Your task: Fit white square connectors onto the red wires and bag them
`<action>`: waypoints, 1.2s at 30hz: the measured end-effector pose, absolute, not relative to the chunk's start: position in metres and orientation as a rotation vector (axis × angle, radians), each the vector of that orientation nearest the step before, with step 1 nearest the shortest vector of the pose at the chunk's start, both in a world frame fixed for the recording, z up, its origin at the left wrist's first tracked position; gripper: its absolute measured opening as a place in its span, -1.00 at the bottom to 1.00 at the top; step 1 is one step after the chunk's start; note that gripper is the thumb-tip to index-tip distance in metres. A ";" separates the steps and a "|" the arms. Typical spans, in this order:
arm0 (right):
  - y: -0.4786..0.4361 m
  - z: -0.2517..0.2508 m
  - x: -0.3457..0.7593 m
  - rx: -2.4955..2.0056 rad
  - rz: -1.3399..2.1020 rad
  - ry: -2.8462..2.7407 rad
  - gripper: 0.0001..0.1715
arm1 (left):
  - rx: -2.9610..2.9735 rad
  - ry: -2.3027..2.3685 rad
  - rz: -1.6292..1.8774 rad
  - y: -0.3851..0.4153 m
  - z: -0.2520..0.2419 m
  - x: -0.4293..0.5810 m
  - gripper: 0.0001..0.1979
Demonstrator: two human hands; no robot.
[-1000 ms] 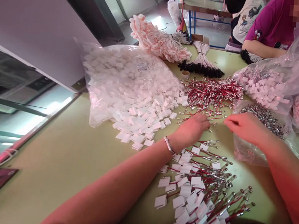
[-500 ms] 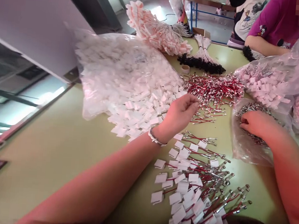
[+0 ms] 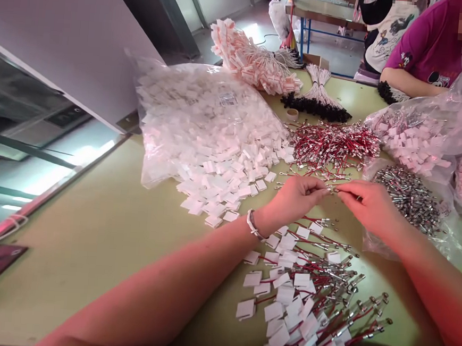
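- Left hand [image 3: 298,196]: fingers drawn together, the tips pinching a small metal piece [image 3: 331,189] just above the table [image 3: 90,236]; a bracelet [image 3: 253,225] circles the wrist.
- Right hand [image 3: 368,204]: thumb and forefinger pressed together on the same metal piece from the opposite side, so that the two hands meet tip to tip. The other fingers are curled under.
- Metal piece: held between both hands, near the front edge of the red wires. Too small to tell whether it is a loose clip or a wire's end.
- Red wires [image 3: 333,142]: a loose heap with shiny metal ends, just beyond the hands.
- White tags [image 3: 222,185]: spilling from a clear bag [image 3: 188,105] to the left of the hands.
- Metal clips [image 3: 411,195]: a grey heap lying on clear plastic, just beside the right hand.
- Tagged wires [image 3: 309,294]: red wires with a white tag and a clip, spread on the table below the hands, nearest the viewer.
- Second bag of tags [image 3: 412,138]: behind the clips, at the right.
- Far end of the table: a bundle of pink-and-white tags [image 3: 255,63], a sheaf of white cords with black tips [image 3: 316,101] and a small roll of tape [image 3: 292,114].
- Co-worker [image 3: 428,50]: purple shirt, forearm resting on the far right corner, well apart from the hands.
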State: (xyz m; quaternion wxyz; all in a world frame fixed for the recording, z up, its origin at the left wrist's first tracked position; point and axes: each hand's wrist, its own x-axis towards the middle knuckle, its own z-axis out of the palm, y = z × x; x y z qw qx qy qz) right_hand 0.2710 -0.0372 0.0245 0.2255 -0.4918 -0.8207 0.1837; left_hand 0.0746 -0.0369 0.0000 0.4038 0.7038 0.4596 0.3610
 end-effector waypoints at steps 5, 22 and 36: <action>-0.045 0.013 0.256 -1.299 0.536 -2.238 -0.77 | 1.830 1.108 0.881 -0.035 0.001 0.070 -0.80; -0.046 0.031 0.261 -1.559 1.181 -2.113 -0.71 | 2.663 0.870 0.816 -0.040 -0.004 0.062 -0.70; -0.043 0.019 0.275 -1.588 0.413 -2.734 -0.69 | 2.597 1.123 0.088 -0.034 0.014 0.035 -0.87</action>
